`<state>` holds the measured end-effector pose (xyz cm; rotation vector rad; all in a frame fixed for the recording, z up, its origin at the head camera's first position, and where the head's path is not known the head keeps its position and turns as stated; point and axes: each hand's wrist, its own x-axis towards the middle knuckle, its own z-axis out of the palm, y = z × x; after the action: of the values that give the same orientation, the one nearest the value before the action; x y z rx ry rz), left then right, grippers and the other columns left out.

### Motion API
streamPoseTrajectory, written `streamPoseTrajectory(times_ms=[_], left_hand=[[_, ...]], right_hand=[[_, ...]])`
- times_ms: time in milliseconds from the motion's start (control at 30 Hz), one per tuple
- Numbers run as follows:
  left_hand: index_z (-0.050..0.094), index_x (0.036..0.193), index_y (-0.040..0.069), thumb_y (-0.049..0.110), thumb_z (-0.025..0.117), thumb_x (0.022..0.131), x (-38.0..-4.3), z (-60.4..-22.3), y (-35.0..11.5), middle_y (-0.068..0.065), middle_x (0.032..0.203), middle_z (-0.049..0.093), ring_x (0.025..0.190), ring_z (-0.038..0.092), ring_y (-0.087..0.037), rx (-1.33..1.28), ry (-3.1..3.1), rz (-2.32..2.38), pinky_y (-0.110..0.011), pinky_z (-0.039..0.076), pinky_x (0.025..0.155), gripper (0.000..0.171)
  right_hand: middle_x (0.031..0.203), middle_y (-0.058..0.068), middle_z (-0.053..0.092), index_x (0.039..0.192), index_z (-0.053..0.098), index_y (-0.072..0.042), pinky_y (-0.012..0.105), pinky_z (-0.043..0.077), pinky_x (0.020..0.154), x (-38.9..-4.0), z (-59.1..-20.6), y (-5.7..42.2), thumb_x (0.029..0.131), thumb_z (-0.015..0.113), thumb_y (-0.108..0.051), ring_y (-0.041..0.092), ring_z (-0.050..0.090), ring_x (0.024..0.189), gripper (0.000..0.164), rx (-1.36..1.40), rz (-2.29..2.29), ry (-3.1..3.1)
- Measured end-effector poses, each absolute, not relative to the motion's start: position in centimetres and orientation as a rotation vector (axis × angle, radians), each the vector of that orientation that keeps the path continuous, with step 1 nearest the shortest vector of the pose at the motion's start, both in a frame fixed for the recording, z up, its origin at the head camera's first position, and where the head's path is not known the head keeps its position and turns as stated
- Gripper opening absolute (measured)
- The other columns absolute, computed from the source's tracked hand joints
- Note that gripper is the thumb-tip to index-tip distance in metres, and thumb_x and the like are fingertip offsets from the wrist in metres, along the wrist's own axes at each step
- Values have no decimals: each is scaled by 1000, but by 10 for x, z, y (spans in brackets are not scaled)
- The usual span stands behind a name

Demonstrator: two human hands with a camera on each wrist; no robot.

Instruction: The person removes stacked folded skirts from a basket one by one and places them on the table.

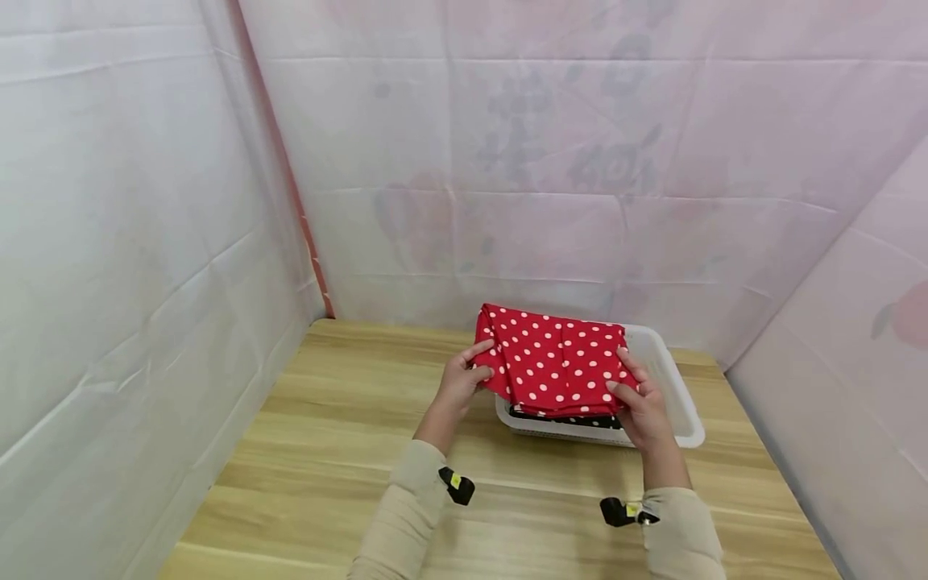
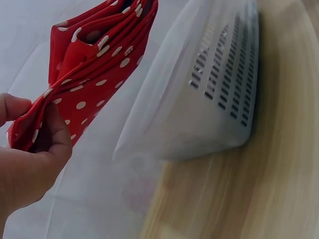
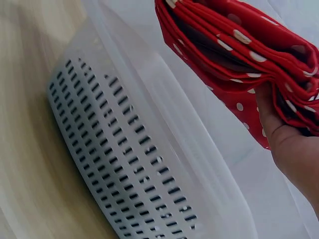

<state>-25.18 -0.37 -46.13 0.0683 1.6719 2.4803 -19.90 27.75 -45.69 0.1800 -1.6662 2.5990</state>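
A red cloth with white polka dots (image 1: 551,358), folded into several layers, is held up between both hands over a white plastic basket (image 1: 681,387). My left hand (image 1: 460,380) pinches its left edge between thumb and fingers. At the opposite edge my right hand (image 1: 641,403) grips the layers, thumb on the near face. The wrist views show the folded red cloth (image 2: 99,74) above the basket's rim, its layers bunched together. Under it, a black cloth with white dots (image 1: 605,421) shows inside the basket, mostly hidden.
The basket stands on a wood-grain table (image 1: 348,435) near its back edge; its side wall (image 3: 114,144) has rows of slots. White printed sheeting (image 1: 464,161) hangs behind the table and along both sides. A small black device (image 1: 457,486) is strapped at each wrist.
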Motion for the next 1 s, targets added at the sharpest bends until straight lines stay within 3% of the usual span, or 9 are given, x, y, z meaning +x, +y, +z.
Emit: streamPoseTrajectory(times_ms=[133,300,500,1000], left_hand=[[55,128,3,-12,54,79,-251,-462,-14,-16,131,43,103,53,-27,77,1674,2507,-28,52,67,51],[55,129,5,-11,54,81,-248,-463,-24,-15,133,42,103,51,-25,16,1662,2517,-27,52,66,51],[52,133,6,-7,55,85,-250,-461,-38,-15,137,38,109,48,-28,-20,1661,2525,-33,51,78,50],[53,132,7,-9,58,84,-247,-469,-97,-13,134,42,109,49,-30,-39,1801,2520,-32,52,76,51]], right_hand=[[143,10,16,149,18,-9,29,50,79,-200,-458,266,92,46,7,11,54,104,65,145,2576,-1721],[141,7,22,147,25,-9,29,50,79,-199,-460,251,91,49,7,13,51,106,63,24,2524,-1735],[140,5,27,143,35,-4,27,49,81,-204,-463,231,88,49,12,17,47,110,59,-83,2479,-1719],[136,15,34,137,43,-6,31,52,77,-219,-479,179,87,53,12,21,53,103,55,-33,2414,-1911]])
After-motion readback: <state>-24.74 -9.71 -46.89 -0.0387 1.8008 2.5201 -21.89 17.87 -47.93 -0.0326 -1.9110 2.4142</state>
